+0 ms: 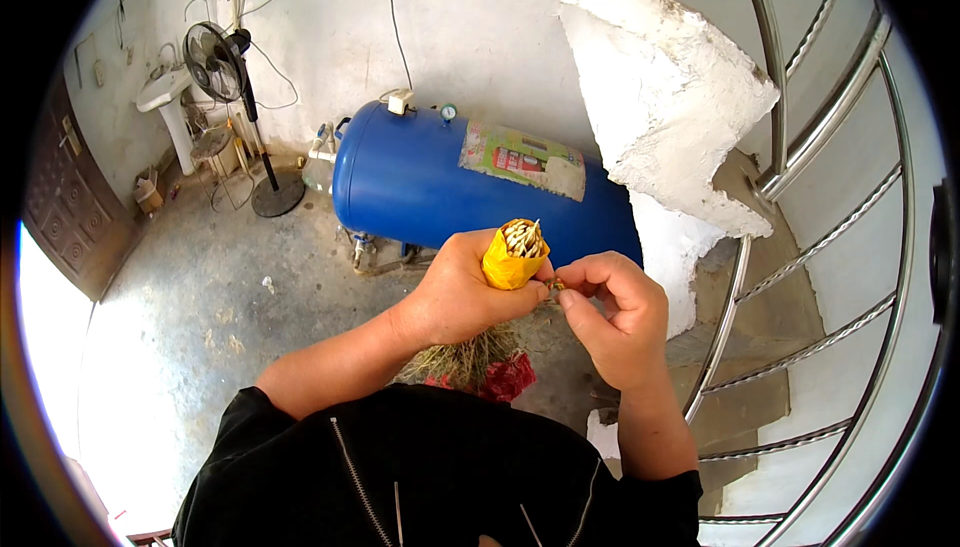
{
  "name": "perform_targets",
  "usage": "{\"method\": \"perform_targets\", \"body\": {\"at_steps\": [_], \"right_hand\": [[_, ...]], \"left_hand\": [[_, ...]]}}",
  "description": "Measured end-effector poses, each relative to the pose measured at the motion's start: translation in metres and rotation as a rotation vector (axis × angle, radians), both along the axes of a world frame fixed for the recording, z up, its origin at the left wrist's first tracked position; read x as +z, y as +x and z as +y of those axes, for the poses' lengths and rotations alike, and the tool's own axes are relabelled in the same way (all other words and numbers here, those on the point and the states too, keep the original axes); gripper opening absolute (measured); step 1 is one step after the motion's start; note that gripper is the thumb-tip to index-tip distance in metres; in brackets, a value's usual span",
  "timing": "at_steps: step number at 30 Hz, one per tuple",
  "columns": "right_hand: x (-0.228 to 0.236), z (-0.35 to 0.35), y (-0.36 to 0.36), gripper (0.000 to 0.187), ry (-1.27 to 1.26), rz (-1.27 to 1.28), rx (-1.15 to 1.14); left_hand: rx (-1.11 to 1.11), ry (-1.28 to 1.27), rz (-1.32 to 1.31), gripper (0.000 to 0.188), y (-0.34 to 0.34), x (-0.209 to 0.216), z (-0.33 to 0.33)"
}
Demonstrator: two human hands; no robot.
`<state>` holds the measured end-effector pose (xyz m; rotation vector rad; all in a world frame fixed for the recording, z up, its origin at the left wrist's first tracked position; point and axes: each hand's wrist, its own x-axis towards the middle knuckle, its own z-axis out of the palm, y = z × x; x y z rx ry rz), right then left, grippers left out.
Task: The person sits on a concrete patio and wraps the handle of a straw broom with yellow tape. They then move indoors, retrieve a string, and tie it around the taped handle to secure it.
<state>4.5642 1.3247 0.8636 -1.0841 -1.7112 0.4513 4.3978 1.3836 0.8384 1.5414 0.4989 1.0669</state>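
Note:
My left hand point(452, 292) is closed around a bundle of pale stalks point(523, 239) wrapped in shiny yellow material. The cut ends of the stalks face up, packed tightly inside the yellow wrap point(508, 269). Beside it, my right hand point(622, 319) pinches a small twisted yellow end point(556, 286) between thumb and forefinger, close to my left thumb. Below the hands, dry brushy straw point(455, 359) spreads out near my body; whether it belongs to the same bundle is hidden. Red crinkled material point(508, 377) lies next to the straw.
A large blue tank point(400, 182) with a gauge point(448, 112) stands ahead against the wall. A rough white stair underside point(660, 77) and metal railing point(850, 227) rise on the right. Far left are a standing fan point(215, 62), a washbasin point(165, 92) and a brown door point(80, 202).

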Motion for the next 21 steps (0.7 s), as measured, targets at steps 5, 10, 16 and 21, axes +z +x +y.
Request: {"method": "perform_targets", "body": {"at_steps": [5,10,16,21], "right_hand": [[0.008,-0.003,-0.005,0.012,0.111,-0.200,-0.076],[0.007,-0.007,-0.010,0.012,0.157,-0.256,-0.149],[0.004,-0.011,-0.014,0.011,0.080,-0.203,-0.122],[0.002,-0.013,-0.011,0.010,-0.066,-0.099,-0.047]], "left_hand": [[0.070,0.052,-0.039,0.012,0.001,-0.002,-0.001],[0.186,0.234,0.026,0.014,-0.002,-0.008,-0.002],[0.211,0.369,0.061,0.015,-0.006,-0.007,-0.005],[0.200,0.441,0.059,0.016,-0.010,-0.006,-0.006]]}}
